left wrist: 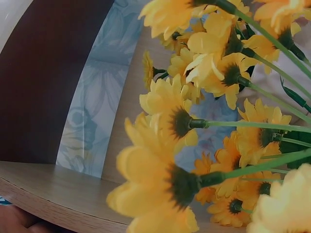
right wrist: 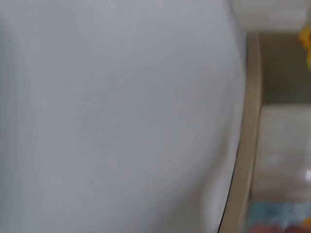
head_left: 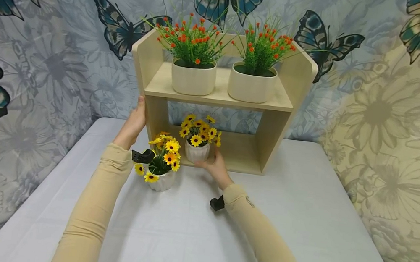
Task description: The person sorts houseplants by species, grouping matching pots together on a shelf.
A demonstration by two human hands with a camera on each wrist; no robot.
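Note:
A two-tier light wooden shelf (head_left: 278,133) stands on the white-covered table. Against its outer left side, near the front edge, rests my left hand (head_left: 131,125), its fingertips also showing under the panel edge in the left wrist view. On the lower board stands a small white pot of yellow flowers (head_left: 197,151). My right hand (head_left: 217,167) holds this pot at its lower right, thumb toward the front. A second pot of yellow flowers (head_left: 162,173) is on the table before the shelf, close to my left wrist; its blossoms (left wrist: 150,182) fill much of the left wrist view.
On the upper board are two cream oval planters with red-orange flowers, the left planter (head_left: 193,79) and the right planter (head_left: 252,84). Behind the shelf hangs a butterfly-patterned backdrop (head_left: 60,66). The white tablecloth (head_left: 169,236) spreads in front of the shelf.

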